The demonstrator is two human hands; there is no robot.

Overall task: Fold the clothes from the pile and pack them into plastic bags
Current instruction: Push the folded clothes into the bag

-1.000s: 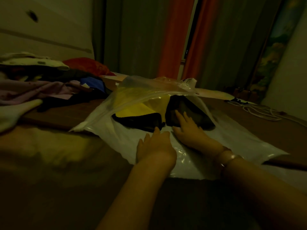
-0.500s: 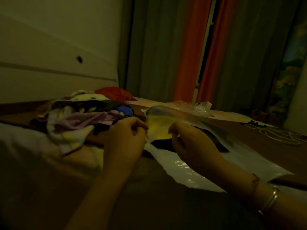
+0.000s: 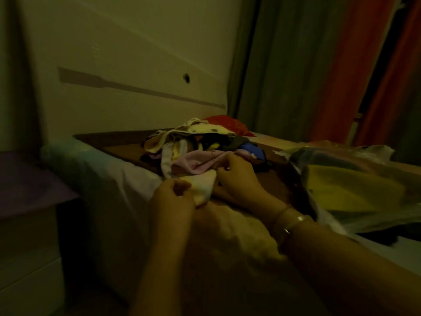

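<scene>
Hands have left the bag; I see left hand and right hand pinching a pale garment at the pile, next fold starting.

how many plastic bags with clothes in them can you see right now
1. The packed plastic bag lies at the right, beside the clothes pile, with a yellow garment showing through it. More bags could be outside the view.
</scene>
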